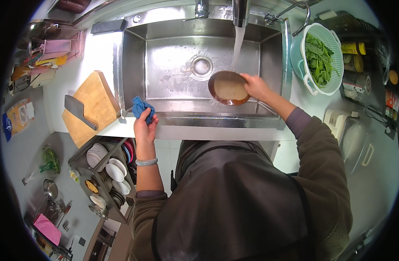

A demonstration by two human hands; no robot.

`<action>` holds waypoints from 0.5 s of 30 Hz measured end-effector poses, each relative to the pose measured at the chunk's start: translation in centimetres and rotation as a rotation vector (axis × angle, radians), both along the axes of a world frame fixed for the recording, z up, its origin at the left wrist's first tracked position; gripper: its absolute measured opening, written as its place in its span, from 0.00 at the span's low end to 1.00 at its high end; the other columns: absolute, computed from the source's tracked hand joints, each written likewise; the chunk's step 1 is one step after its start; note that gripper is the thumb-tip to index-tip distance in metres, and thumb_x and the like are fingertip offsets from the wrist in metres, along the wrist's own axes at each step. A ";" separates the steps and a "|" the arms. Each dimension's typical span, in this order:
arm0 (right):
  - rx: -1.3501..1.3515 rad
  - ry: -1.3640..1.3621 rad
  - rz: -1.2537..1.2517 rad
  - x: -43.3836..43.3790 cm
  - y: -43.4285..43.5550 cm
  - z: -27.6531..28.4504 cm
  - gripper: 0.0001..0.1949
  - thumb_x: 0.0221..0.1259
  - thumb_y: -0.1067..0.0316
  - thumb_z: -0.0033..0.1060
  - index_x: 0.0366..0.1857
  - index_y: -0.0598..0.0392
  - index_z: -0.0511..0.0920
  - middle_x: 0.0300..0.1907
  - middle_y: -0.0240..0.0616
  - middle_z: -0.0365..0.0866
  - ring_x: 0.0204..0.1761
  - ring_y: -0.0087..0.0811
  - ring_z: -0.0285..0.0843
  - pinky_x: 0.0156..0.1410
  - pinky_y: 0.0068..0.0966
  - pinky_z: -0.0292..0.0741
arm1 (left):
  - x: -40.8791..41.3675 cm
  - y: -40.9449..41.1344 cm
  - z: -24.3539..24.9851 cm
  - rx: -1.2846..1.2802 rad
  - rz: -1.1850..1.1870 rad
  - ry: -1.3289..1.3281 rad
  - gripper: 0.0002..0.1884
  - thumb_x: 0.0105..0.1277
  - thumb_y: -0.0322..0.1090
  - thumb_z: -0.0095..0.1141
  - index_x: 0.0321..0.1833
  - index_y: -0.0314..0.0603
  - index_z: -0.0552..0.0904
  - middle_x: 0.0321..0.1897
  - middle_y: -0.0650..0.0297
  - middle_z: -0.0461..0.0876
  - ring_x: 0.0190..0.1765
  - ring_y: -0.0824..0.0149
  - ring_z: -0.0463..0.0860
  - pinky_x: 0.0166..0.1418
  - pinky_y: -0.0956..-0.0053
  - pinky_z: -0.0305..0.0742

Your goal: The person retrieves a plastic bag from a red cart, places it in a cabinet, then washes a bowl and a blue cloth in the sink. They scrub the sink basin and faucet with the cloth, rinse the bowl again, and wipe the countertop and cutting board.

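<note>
My right hand (256, 87) grips the rim of a brown oval bowl (230, 88) with a pale inside, held tilted over the right part of the stainless steel sink (173, 81). Water runs from the faucet (240, 14) down to the bowl's far rim. Beside the sink's near left corner, my left hand (146, 125) holds a crumpled blue cloth (142, 109). The drain (201, 66) shows left of the bowl.
A wooden cutting board (101, 98) with a cleaver (78, 111) lies left of the sink. On the right stands a colander (339, 70) of leafy greens (318, 60). An open drawer (113, 156) of plates juts out below the counter at left.
</note>
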State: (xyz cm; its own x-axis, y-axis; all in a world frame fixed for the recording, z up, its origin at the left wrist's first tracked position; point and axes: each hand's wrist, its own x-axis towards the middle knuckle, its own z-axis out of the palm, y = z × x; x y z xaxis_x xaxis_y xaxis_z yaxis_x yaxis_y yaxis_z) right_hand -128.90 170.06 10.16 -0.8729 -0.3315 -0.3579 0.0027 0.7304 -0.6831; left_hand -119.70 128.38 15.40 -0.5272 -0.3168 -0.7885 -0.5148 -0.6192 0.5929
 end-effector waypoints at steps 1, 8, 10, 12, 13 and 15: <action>0.040 0.139 0.076 0.7 -0.2 -0.2 0.19 0.55 0.74 0.44 0.52 0.59 0.75 0.31 0.59 0.81 0.31 0.53 0.81 0.40 0.46 0.77 | 0.0 -0.2 -0.1 0.002 0.000 -0.003 0.09 0.59 0.30 0.63 0.40 0.38 0.78 0.29 0.61 0.79 0.29 0.64 0.79 0.33 0.71 0.76; 0.113 0.265 0.020 0.9 0.9 -1.3 0.18 0.54 0.74 0.46 0.51 0.65 0.74 0.29 0.60 0.80 0.30 0.54 0.81 0.36 0.45 0.79 | -0.4 -0.8 0.0 0.028 0.006 -0.001 0.09 0.59 0.29 0.63 0.40 0.37 0.78 0.30 0.62 0.79 0.29 0.65 0.79 0.33 0.71 0.75; -0.005 -0.118 -0.249 -1.1 0.3 0.5 0.18 0.55 0.75 0.46 0.51 0.66 0.73 0.29 0.55 0.80 0.27 0.47 0.82 0.30 0.39 0.80 | -0.4 -1.1 0.5 0.024 0.013 0.007 0.09 0.60 0.29 0.62 0.41 0.37 0.78 0.30 0.61 0.79 0.30 0.65 0.79 0.34 0.71 0.75; -0.122 -0.348 -0.427 -2.1 0.2 0.8 0.18 0.55 0.75 0.46 0.52 0.67 0.72 0.31 0.50 0.80 0.26 0.40 0.83 0.26 0.33 0.82 | -0.5 -1.6 0.9 0.033 0.013 0.022 0.09 0.60 0.29 0.62 0.41 0.38 0.77 0.31 0.62 0.79 0.30 0.65 0.79 0.34 0.71 0.75; -0.180 -0.384 -0.469 -2.3 0.6 0.3 0.18 0.55 0.75 0.46 0.52 0.66 0.72 0.32 0.48 0.80 0.27 0.37 0.83 0.25 0.30 0.82 | -0.6 -1.8 1.1 0.038 0.014 0.031 0.09 0.60 0.29 0.62 0.41 0.38 0.77 0.31 0.62 0.79 0.30 0.65 0.79 0.34 0.71 0.75; -0.280 -0.441 -0.531 -2.6 0.7 0.0 0.18 0.55 0.75 0.48 0.52 0.67 0.72 0.35 0.45 0.80 0.26 0.34 0.82 0.24 0.26 0.83 | -0.6 -2.2 1.6 0.034 0.019 0.029 0.09 0.60 0.29 0.62 0.41 0.38 0.77 0.31 0.62 0.79 0.30 0.65 0.79 0.34 0.71 0.75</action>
